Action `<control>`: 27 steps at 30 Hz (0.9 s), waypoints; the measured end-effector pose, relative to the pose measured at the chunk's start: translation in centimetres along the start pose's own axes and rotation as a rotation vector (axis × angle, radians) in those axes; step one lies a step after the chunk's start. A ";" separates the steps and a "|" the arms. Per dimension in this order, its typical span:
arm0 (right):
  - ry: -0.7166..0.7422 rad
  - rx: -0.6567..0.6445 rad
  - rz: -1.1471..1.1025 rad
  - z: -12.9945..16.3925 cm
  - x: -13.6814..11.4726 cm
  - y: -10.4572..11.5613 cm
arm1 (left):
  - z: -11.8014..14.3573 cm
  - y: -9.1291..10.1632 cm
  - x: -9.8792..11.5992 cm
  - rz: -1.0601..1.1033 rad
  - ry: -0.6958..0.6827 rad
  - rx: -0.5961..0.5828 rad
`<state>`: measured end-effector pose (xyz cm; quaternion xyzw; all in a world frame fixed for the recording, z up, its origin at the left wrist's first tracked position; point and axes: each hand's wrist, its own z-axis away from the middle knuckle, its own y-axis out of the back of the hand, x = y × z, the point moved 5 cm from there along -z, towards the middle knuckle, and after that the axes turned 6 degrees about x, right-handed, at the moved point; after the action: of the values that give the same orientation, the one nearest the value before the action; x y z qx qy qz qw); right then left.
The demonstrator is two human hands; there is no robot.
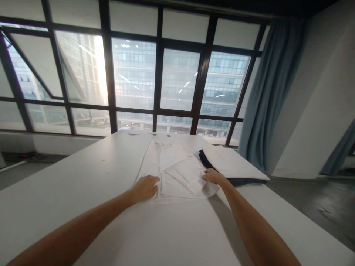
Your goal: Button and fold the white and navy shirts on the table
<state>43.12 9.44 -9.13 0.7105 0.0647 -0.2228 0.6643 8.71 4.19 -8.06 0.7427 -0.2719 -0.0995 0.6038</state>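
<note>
Cloth (pixel 173 152), white and lightly creased, lay spread over the middle of the bench (pixel 69 184), only partly folded as far as I could judge: one flap (pixel 177 176) sat doubled over on the near right, while the left strip and far end lay flat and unfolded. The right hand (pixel 212 176) had its fingers closed on the cloth's right edge, which looked raised. The left hand (pixel 146 187), fingers loosely curled, rested at the near left edge; whether it gripped any fabric I could not tell. Just to the right, a white piece (pixel 235 162) on a navy piece (pixel 246 181) seemed already folded.
</note>
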 end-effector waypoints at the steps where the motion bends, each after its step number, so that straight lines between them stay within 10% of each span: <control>1: 0.014 -0.001 0.018 -0.1 0.0 0.0 | 0.0 -0.4 0.1 0.020 -0.021 -0.017; 11: 0.127 0.098 0.055 0.2 -1.3 1.7 | -0.3 1.9 -2.0 0.536 -0.053 -0.178; 15: 0.128 0.058 -0.017 1.1 -2.6 2.3 | -0.1 2.4 -4.8 0.325 -0.166 0.017; 21: 0.248 0.163 -0.143 4.0 -8.9 1.6 | 1.1 -1.5 -6.8 0.107 -0.206 -0.122; 27: 0.448 0.128 -0.077 7.7 -15.3 -3.1 | 1.0 -1.6 -6.7 0.113 -0.218 -0.086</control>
<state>26.48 5.38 -5.99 0.7799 0.2231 -0.0884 0.5781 3.08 7.09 -11.06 0.6844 -0.3727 -0.1572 0.6066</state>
